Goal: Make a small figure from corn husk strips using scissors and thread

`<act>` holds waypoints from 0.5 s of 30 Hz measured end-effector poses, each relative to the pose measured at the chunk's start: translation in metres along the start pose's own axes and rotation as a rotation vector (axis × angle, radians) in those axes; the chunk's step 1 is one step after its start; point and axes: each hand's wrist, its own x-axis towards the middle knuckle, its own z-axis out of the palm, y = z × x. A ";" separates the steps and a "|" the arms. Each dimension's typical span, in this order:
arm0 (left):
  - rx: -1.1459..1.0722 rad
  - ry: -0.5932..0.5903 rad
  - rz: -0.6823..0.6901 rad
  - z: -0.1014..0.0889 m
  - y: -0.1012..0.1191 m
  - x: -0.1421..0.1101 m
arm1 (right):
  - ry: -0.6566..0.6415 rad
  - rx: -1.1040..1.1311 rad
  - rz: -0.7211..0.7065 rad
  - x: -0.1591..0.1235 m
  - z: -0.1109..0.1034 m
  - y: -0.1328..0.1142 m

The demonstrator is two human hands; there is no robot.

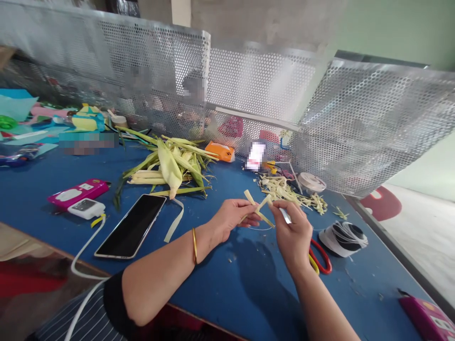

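Note:
Over the blue table, my left hand (237,218) pinches crossed pale corn husk strips (263,218) between thumb and fingers. My right hand (292,230) is closed on the upper end of one of these strips, close to the left fingertips. A blade of scissors shows at my right hand, and the scissors' red and yellow handles (324,260) emerge beneath the wrist; whether that hand grips them too is hidden. A thin white thread lies under the hands. To the right sits a spool of white thread (343,238).
A heap of green corn husks (170,166) lies ahead to the left, with husk scraps (284,189) at the back right. A dark phone (133,226), a corded pink pouch (78,193) and an orange packet (220,151) are around. Perforated metal panels (256,80) border the table's back.

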 end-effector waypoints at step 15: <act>-0.139 -0.052 0.006 0.005 -0.003 -0.004 | -0.154 -0.137 -0.081 -0.004 0.001 -0.005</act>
